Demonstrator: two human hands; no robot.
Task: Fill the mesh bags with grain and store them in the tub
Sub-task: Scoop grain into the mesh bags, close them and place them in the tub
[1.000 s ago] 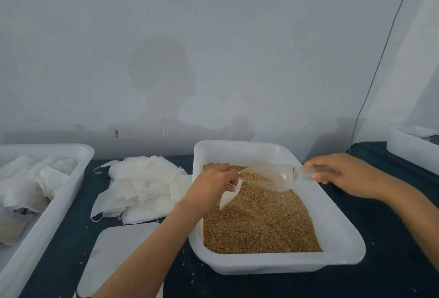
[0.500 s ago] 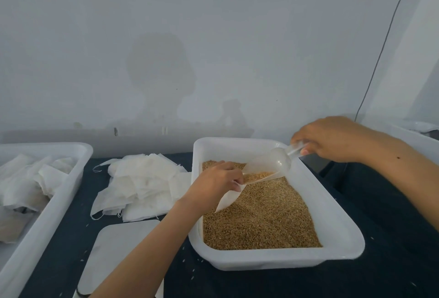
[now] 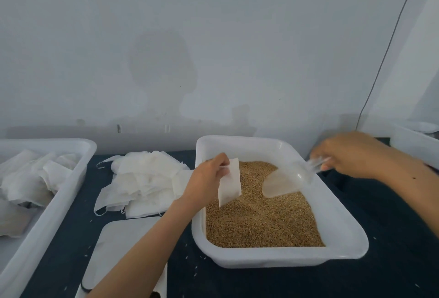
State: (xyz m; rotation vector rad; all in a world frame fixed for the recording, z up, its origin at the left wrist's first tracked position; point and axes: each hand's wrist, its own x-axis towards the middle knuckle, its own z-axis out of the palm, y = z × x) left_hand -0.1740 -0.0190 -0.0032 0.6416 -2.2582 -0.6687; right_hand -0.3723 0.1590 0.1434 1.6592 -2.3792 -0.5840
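Lower centre, a grey lid [image 3: 123, 248] lies flat on the dark table [image 3: 392, 262]. Mid-frame, the left hand [image 3: 206, 179] pinches a small white bag [image 3: 229, 182] over the grain [image 3: 261, 221] in the white tray [image 3: 344, 233]. The right hand [image 3: 351, 155] curls round a clear scoop [image 3: 285, 182], mouth down on the grain. Left: loose bags [image 3: 145, 183], then the tub [image 3: 71, 179].

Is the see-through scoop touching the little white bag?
Apart. The head view shows bare brown grain between the clear plastic scoop and the small white mesh bag held by the left hand.
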